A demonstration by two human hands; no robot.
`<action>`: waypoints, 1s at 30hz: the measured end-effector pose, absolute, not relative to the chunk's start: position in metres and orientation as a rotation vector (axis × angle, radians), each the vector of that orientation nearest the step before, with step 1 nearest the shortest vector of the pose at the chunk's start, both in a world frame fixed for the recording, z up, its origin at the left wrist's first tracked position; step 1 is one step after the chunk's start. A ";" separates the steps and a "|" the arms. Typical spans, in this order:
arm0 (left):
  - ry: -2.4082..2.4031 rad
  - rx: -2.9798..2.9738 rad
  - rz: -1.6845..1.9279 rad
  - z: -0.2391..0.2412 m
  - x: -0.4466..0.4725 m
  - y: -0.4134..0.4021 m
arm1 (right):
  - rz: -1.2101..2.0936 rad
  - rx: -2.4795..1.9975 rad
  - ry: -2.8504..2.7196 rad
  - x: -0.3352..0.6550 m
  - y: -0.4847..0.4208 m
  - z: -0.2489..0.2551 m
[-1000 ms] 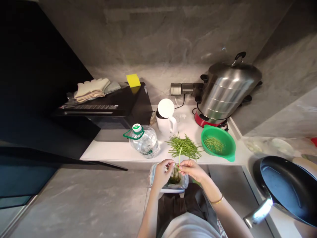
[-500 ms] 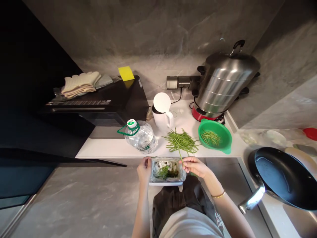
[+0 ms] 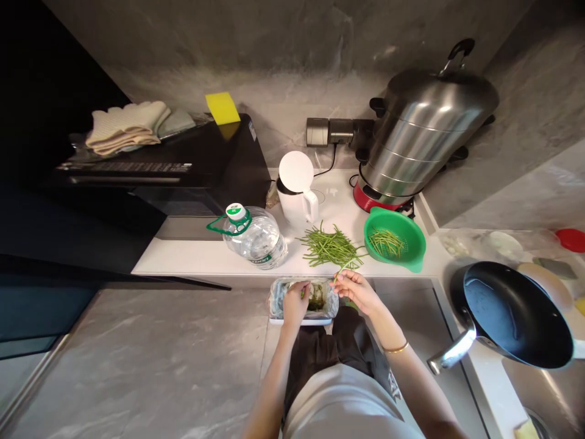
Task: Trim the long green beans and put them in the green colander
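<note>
My right hand (image 3: 359, 291) pinches one thin green stem (image 3: 340, 269) just below the counter's front edge. My left hand (image 3: 295, 301) is closed over a bin (image 3: 301, 321) lined with a clear bag; whatever its fingertips hold is too small to make out. Dark green scraps and pale crumpled matter lie inside the bin, partly covered by the left hand. A loose heap of similar green stems (image 3: 328, 247) rests on the counter above the right hand. More cut stems lie in a green colander (image 3: 414, 241) to the right.
A large water bottle (image 3: 256, 241) and a white jug (image 3: 292, 204) stand behind the bin. At the back right is a tall steel steamer (image 3: 411, 146). A black frying pan (image 3: 516, 311) sits right, its handle pointing toward me. A black oven (image 3: 214, 164) occupies the left.
My left hand has moved right, from the bin's left edge to over its opening. My right hand still holds a stem close to the heap. The whole view has shifted slightly.
</note>
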State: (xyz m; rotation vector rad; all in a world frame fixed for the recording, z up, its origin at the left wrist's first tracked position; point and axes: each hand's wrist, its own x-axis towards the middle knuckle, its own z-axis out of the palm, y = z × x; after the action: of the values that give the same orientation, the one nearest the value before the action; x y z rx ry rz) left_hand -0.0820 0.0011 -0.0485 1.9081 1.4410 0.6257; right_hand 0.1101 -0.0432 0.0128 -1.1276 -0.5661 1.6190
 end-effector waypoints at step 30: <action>1.531 2.340 0.865 0.011 -0.094 0.021 | 1.954 -1.139 -1.001 0.094 -0.034 0.009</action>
State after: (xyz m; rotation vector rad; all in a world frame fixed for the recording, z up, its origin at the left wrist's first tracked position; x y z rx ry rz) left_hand -0.0944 0.0207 0.0106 2.3402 1.5313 0.8651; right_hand 0.0936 -0.0339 0.0090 -1.1392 -1.0014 1.9541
